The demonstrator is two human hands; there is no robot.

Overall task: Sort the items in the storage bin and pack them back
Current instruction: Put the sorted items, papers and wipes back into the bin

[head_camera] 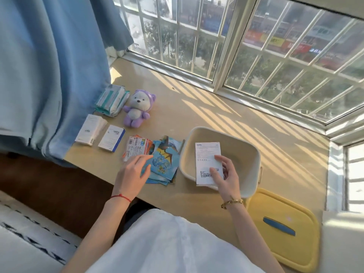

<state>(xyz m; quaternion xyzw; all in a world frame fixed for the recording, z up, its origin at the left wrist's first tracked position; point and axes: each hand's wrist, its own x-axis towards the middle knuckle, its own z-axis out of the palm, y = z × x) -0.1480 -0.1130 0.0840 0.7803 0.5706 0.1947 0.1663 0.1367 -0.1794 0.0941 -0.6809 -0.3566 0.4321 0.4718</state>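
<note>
A cream storage bin [254,154] stands on the sunlit sill table, with nothing seen inside it. My right hand [226,174] grips a white box [206,156] with a barcode label over the bin's near rim. My left hand [134,170] rests with relaxed fingers on a pile of blue picture cards [165,164]. Left of that pile lie orange and white sachets [136,146]. Farther left are two white boxes [90,129] [112,137], a purple plush bear [136,108] and wet-wipe packs [111,100].
The bin's yellow lid [281,231] with a blue handle lies at the near right. A blue curtain [51,75] hangs over the table's left end. A barred window [256,46] runs along the far edge. A white ledge [342,233] stands at the right.
</note>
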